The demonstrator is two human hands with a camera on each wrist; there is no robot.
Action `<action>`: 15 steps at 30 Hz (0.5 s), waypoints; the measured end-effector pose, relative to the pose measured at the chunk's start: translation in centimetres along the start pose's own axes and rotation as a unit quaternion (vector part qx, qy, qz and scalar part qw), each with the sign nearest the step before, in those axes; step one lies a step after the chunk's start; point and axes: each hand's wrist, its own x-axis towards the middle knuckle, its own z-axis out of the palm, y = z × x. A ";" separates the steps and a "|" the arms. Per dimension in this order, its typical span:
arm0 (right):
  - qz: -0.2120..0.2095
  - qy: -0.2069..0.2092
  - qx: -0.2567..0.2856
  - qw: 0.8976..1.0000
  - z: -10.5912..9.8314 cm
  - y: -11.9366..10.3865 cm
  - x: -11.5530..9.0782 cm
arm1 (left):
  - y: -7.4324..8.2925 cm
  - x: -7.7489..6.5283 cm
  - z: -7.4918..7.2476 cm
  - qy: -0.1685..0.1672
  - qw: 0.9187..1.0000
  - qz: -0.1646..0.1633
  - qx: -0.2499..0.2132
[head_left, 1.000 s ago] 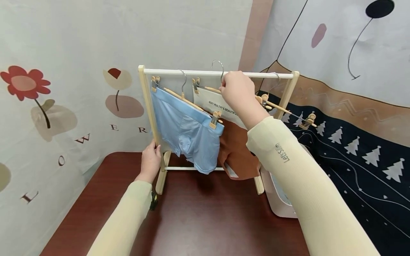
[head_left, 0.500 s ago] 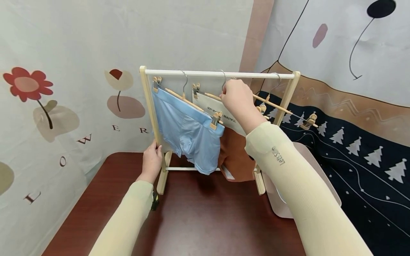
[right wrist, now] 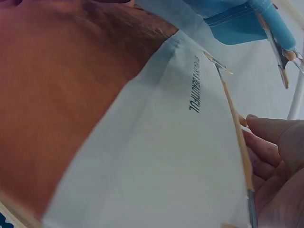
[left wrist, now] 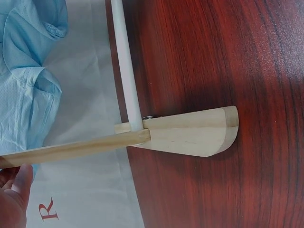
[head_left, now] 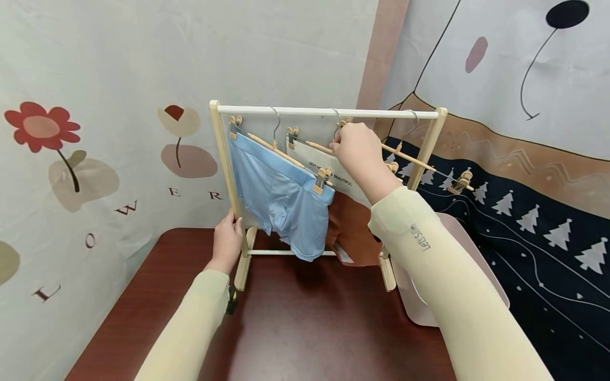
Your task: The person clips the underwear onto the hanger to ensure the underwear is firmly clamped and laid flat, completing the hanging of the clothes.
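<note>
Head view puts both hands at a small wooden clothes rack (head_left: pixel 432 151) standing on a dark red table (head_left: pixel 305 333). The right hand (head_left: pixel 358 156) pinches the middle of a clip hanger (head_left: pixel 318 147) just under its hook, and the right wrist camera agrees, with thumb and fingers closing about the wood. From that hanger hang brown underpants (head_left: pixel 352 227) with a white waistband (head_left: pixel 324 166), partly behind blue shorts (head_left: pixel 281 198) on the hanger beside them. The left hand (head_left: pixel 226 241) grasps the left post (head_left: pixel 225 169) low down, apparently to steady the frame. The step in hand looks like seating the brown pair's hook on the white top rail (head_left: pixel 305 111): the hook meets the rail, though whether it bears the full weight I cannot tell. Next, I judge, the move calls for making sure the hook sits over the rail, then easing the right fingers away without nudging the blue shorts or the third hanger (head_left: pixel 410 157) farther right, whose visible end carries no clothing. A pink bin (head_left: pixel 414 304) stands near the right foot.
</note>
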 end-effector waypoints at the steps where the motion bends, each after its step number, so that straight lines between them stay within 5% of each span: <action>1: -0.002 0.004 0.001 1.000 -0.1 0.0 -0.1 | 0.0 0.0 0.0 0.000 1.000 0.000 0.001; 8: -0.036 0.091 0.056 0.994 -1.2 0.5 -1.8 | -0.1 -0.3 0.1 -0.004 1.000 -0.005 0.002; 15: -0.068 0.200 0.126 0.969 -2.7 2.5 -4.8 | -0.1 -0.1 0.0 -0.008 1.000 -0.001 0.002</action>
